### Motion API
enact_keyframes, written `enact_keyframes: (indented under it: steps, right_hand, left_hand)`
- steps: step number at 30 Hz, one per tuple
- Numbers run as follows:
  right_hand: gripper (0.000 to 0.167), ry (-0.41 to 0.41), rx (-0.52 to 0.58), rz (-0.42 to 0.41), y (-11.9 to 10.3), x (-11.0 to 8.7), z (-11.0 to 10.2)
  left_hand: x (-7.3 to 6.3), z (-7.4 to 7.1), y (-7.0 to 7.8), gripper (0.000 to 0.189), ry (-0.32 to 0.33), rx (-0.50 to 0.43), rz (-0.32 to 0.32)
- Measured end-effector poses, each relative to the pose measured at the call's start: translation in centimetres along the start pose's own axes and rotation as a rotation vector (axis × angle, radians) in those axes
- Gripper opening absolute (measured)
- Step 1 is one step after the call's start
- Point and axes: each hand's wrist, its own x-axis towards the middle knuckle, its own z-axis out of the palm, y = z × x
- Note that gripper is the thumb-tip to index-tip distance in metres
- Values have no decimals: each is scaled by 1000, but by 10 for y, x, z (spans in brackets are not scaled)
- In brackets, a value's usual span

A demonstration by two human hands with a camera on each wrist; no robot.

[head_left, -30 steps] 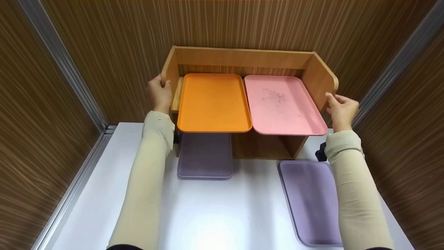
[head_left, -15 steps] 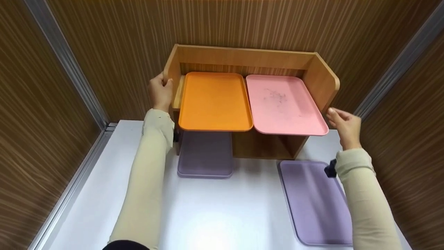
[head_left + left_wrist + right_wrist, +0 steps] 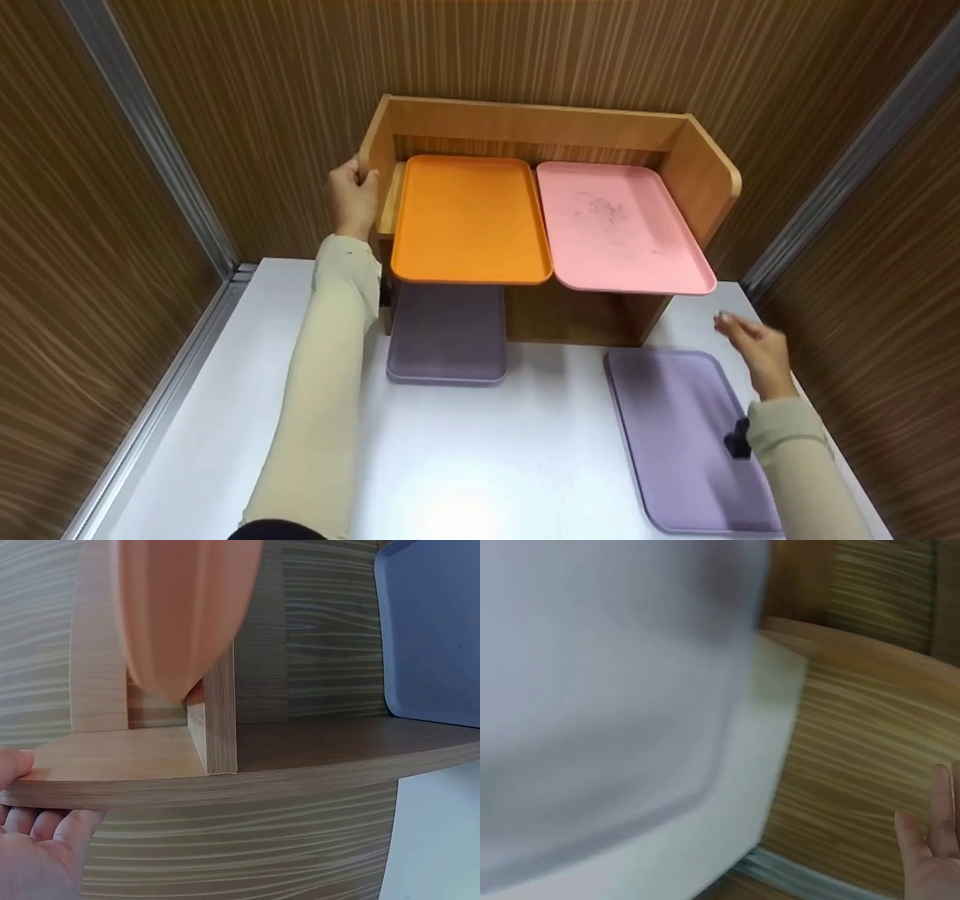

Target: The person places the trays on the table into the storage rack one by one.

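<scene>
My left hand (image 3: pixel 352 198) grips the left side panel of a small wooden shelf (image 3: pixel 536 114); in the left wrist view the thumb lies on one face and the curled fingers (image 3: pixel 46 823) on the other. On the shelf's top board an orange tray (image 3: pixel 472 219) and a pink tray (image 3: pixel 622 229) with dark marks lie side by side, their front ends overhanging. My right hand (image 3: pixel 759 354) is in the air, apart from the shelf, over the far right side of a purple tray (image 3: pixel 667 427). Its fingers hold nothing.
Another purple tray (image 3: pixel 448 341) sticks out from the shelf's lower left opening onto the white table (image 3: pixel 480 450). Wood-patterned walls (image 3: pixel 525 45) enclose the back and both sides, with metal strips (image 3: pixel 150 127) at the corners.
My right hand has let go of the shelf's right side panel and moved down toward the right purple tray. The left hand keeps its grip. The trays stay in place.
</scene>
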Motion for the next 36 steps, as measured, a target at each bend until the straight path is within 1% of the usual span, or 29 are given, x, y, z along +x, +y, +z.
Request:
enact_keyframes:
  steps: [3,5,7,10,12,15,18,20,22,24,25,29,31,34,36]
  right_hand:
    - [29,-6,2,36,19,-12,-10]
    - [31,-5,-23,70,32,-19,-16]
    - [32,1,-72,110,45,-24,-22]
    - [36,5,-194,164,59,-33,-30]
    - [42,0,-268,186,64,-39,-35]
    - [47,3,-318,209,69,-46,-40]
    - [48,14,-306,250,70,-50,-45]
    - [52,16,-332,291,70,-53,-49]
    - [56,18,-351,325,71,-56,-52]
    - [58,27,-350,342,74,-61,-57]
    - [57,27,-337,349,75,-63,-59]
    - [41,64,-184,357,83,-76,-72]
    - [36,83,-144,380,85,-83,-79]
    - [34,103,-172,424,88,-91,-90]
    - [27,101,-200,458,89,-94,-96]
  left_hand:
    - [-2,2,-1,26,-5,12,7]
    - [-3,1,-2,26,-5,13,2]
    - [-3,1,-3,26,-5,10,-5]
    - [-3,1,-3,27,-4,10,-18]
    - [-3,0,-3,27,0,19,-24]
    - [0,0,-2,27,8,38,-14]
    - [3,1,0,25,20,52,8]
    - [4,0,2,26,7,18,27]
    - [2,-1,3,26,-4,-7,27]
    - [0,-2,4,27,-24,-52,12]
    - [-2,-2,5,28,-33,-77,5]
    - [-6,-1,8,28,-33,-75,-38]
    - [-8,1,8,28,-31,-60,-46]
    - [-9,3,7,28,-35,-60,-47]
    - [-10,4,7,28,-36,-57,-53]
